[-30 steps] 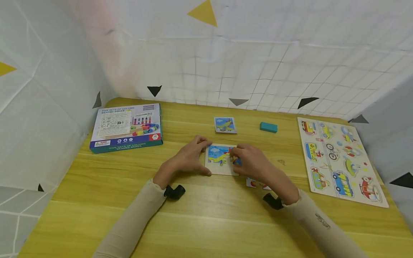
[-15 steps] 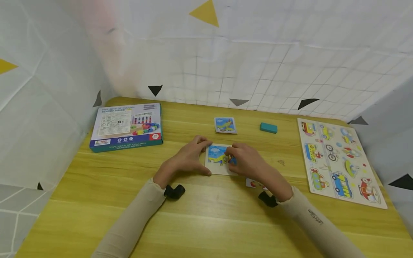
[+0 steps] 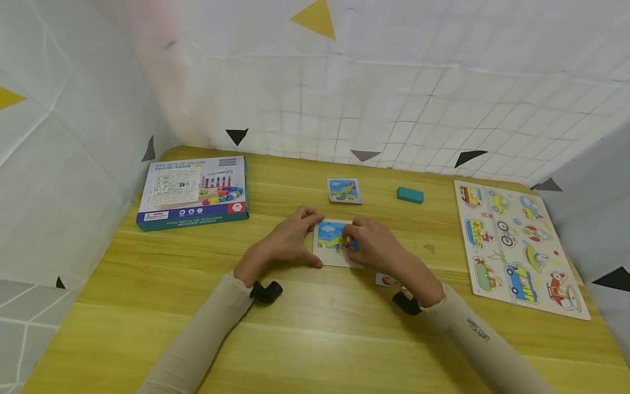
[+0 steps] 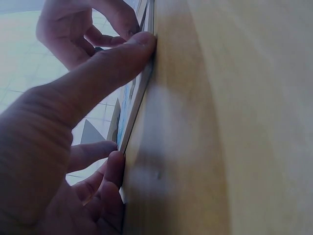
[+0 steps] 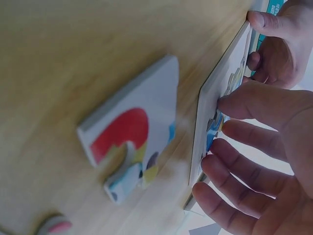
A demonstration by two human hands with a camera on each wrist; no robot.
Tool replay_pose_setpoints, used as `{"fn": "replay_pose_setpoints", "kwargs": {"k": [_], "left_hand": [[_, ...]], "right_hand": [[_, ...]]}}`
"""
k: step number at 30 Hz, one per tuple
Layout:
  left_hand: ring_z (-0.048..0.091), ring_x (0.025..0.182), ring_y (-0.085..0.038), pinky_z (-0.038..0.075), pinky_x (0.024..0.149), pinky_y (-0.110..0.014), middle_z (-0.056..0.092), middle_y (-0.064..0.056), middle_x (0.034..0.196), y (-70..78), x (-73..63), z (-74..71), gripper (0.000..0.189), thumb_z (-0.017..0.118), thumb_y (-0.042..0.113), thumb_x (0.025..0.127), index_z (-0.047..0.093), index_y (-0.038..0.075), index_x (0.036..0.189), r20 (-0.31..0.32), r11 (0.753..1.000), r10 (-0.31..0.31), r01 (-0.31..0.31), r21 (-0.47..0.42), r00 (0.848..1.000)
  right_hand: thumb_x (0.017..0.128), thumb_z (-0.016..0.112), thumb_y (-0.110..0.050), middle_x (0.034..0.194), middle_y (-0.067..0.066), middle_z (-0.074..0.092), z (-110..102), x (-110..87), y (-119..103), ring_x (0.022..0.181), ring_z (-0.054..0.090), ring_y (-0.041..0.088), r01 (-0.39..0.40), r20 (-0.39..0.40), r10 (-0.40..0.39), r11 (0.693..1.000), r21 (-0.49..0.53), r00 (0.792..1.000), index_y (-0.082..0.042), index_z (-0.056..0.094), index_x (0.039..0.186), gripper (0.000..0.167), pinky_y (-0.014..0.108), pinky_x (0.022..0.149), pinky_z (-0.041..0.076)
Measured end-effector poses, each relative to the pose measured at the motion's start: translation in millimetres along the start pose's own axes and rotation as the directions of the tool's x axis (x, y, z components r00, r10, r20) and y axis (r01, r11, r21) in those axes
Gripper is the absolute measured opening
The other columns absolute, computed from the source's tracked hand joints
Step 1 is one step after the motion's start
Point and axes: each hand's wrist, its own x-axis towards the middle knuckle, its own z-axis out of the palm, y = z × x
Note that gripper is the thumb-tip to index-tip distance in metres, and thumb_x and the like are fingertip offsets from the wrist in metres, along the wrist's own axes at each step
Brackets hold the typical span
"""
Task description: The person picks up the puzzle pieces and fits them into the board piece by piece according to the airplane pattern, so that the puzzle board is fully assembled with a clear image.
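A small square jigsaw board (image 3: 326,258) lies mid-table, its upper part covered by interlocked pieces with a blue-and-yellow airplane picture (image 3: 327,235). My left hand (image 3: 287,241) holds the board at its left side, thumb on the near corner and fingers at the far one. Over the right part of the board, my right hand (image 3: 378,247) pinches a jigsaw piece between thumb and index finger; the fingers mostly hide it. In the right wrist view, the right thumb (image 5: 244,100) sits low over the board surface. A loose white jigsaw piece with red (image 5: 122,129) lies beside the board, under the right wrist.
Beyond the board lies a square airplane card (image 3: 344,191), with a teal block (image 3: 410,195) to its right. A beaded-boxes carton (image 3: 192,191) stands at the back left. On the right is a large vehicle puzzle board (image 3: 502,262). A white patterned sheet hangs behind.
My right hand has moved slightly left over the board with the piece between its fingertips. The left hand stays at the board's left side.
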Motion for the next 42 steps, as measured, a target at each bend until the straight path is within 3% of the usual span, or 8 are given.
{"fn": "replay_pose_setpoints", "kwargs": {"k": [24,42], "left_hand": [[0.047,0.110,-0.013,0.044,0.093,-0.034,0.034,-0.002,0.147,-2.4,0.2,0.4,0.107,0.093,0.048,0.065,0.042,0.014,0.152,0.001,1.000,-0.006,0.006,-0.006,1.000],[0.047,0.110,-0.013,0.044,0.093,-0.034,0.034,-0.001,0.146,-0.8,1.4,0.3,0.107,0.093,0.048,0.064,0.042,0.015,0.152,0.011,1.000,-0.021,0.021,0.004,1.000]], "right_hand": [[0.083,0.081,-0.010,0.089,0.006,0.062,-5.6,4.9,-1.9,0.071,0.052,0.014,-0.025,0.061,0.023,0.999,0.034,0.998,-0.006,0.076,0.100,0.018,0.030,0.063,0.047],[0.082,0.080,-0.003,0.088,0.005,0.065,-1.7,3.8,1.2,0.072,0.056,0.014,0.006,0.018,-0.007,0.999,0.049,1.000,-0.007,0.078,0.094,0.013,0.029,0.063,0.049]]}}
